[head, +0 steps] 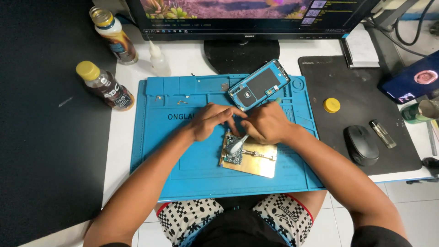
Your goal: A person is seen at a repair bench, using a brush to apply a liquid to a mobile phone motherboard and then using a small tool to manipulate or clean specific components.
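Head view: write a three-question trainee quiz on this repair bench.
1. True or false: the circuit board sits on a gold holder plate.
2. What does the right hand hold over the board: A brush, B pliers, C hammer?
3. Which colour is the work mat?

Key: 1 true. 2 A. 3 blue.

mat (155, 137): matt blue rubber | fixture plate (260, 164): brushed brass-coloured metal | mouse (361, 144): matt black plastic
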